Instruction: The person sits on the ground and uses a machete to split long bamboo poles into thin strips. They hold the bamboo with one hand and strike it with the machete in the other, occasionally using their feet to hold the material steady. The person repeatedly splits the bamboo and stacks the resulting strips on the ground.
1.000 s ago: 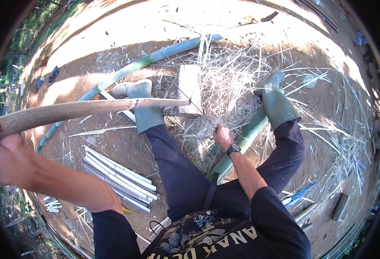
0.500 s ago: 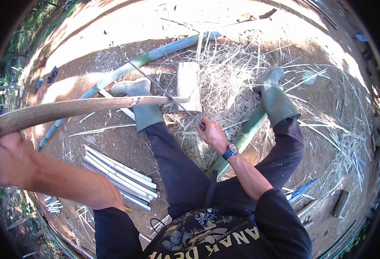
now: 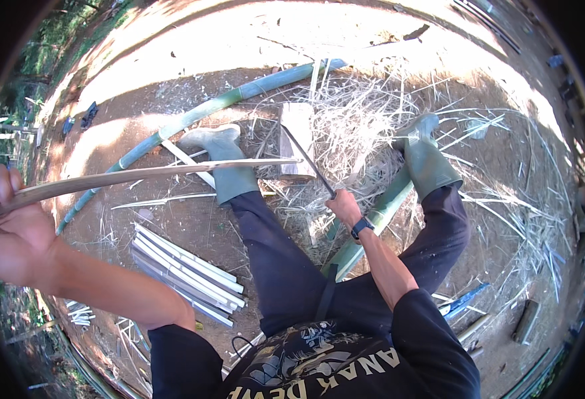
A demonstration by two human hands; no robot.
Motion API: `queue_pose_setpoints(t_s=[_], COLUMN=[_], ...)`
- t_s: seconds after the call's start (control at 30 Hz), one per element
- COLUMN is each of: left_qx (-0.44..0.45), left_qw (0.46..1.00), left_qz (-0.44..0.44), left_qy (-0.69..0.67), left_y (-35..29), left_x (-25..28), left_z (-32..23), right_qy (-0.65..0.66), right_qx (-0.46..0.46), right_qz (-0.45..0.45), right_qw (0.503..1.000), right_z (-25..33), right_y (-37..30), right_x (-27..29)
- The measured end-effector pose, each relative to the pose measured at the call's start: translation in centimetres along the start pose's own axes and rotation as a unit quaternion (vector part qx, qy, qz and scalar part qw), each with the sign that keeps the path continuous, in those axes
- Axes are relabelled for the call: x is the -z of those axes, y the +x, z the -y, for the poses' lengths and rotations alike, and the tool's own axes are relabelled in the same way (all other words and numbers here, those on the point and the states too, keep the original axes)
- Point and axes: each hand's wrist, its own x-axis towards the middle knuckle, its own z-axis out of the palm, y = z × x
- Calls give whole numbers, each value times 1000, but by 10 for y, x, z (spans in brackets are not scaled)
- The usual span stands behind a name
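Note:
My left hand (image 3: 23,229), at the far left, is closed on a long split bamboo piece (image 3: 153,173). The piece runs level to the right, and its thin tip lies over the upright wooden block (image 3: 297,133) between my boots. In my right hand (image 3: 346,207) is the handle of a long, thin-looking dark knife (image 3: 316,171). Its blade slants up and left across the block, meeting the bamboo's tip; whether the edge is in the bamboo I cannot tell.
A green bamboo pole (image 3: 213,106) lies beyond my left boot (image 3: 229,166). Another pole (image 3: 382,209) passes by my right boot (image 3: 429,159). Shavings (image 3: 365,113) cover the ground around the block. Split bamboo strips (image 3: 186,269) are stacked at left.
The bamboo piece has turned so its narrow side shows, and its left end sits lower. My right hand has moved right with the knife, whose blade is drawn down toward me.

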Motion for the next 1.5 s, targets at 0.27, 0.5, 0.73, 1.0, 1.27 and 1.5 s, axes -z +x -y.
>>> queue_pose_setpoints(t_s=[0.27,0.5,0.73,1.0,1.27,1.5], left_qx=[23,-12,-8,-39,-35,-10], left_qw=[990,987,992,995,993,999], left_qz=[62,71,29,24,56,31], left_qy=[-128,-147,-125,-90,-96,-38], left_y=[-39,-63,-77,-64,-48,-44], left_x=[-1,-28,-31,-24,-19,-19], left_z=[-26,-46,-54,-42,-31,-33], right_qy=[24,6,-29,9,6,-27], right_qx=[159,422,308,398,371,326], right_qz=[-80,-89,-112,-117,-124,-128], right_qw=[984,902,944,910,920,936], right_z=[94,164,88,132,125,104], right_y=[-138,-233,-167,-201,-186,-166], right_x=[32,27,1,8,3,4])
